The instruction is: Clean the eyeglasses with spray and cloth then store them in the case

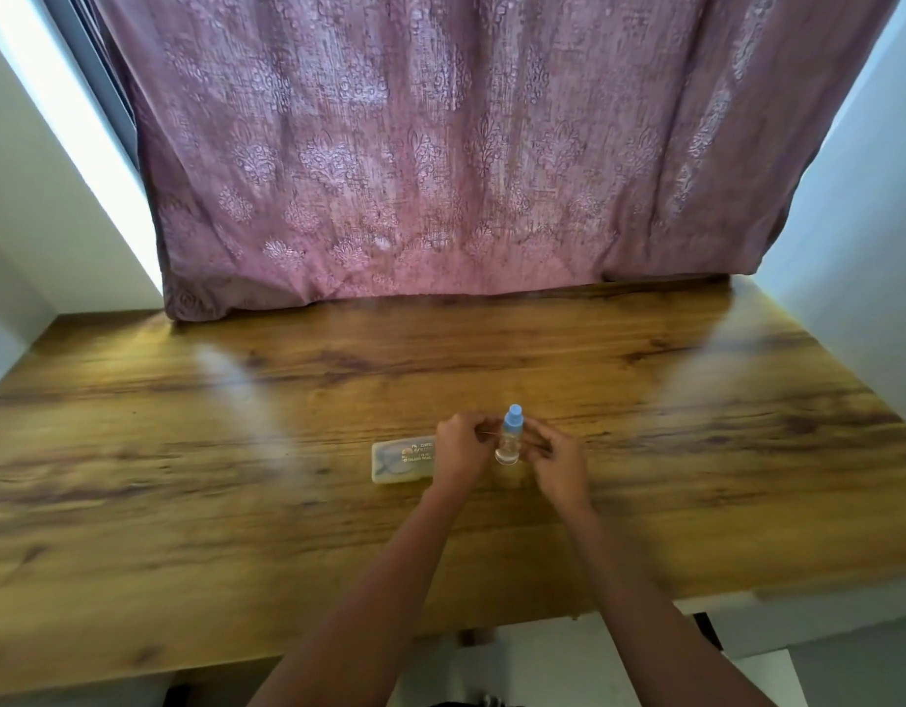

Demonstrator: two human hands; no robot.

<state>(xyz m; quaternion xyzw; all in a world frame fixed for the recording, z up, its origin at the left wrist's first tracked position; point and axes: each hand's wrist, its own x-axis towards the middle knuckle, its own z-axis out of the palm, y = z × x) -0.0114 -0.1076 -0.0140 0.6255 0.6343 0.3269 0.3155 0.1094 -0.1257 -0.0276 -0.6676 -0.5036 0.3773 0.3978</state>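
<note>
A small clear spray bottle (510, 441) with a light blue cap stands upright on the wooden table (236, 502). My left hand (458, 449) and my right hand (558, 464) are on either side of it, fingers pinched. Each hand grips a thin wire-like end of the eyeglasses (486, 434), which span between the hands at the bottle. The frame is very thin and blurred, and the lenses are hard to make out. A pale translucent eyeglass case (399, 461) with a printed label lies flat just left of my left hand, lid shut.
A mauve patterned curtain (440, 170) hangs down to the table's far edge. White walls close in on both sides. The table's near edge runs below my forearms, with a white floor beneath it.
</note>
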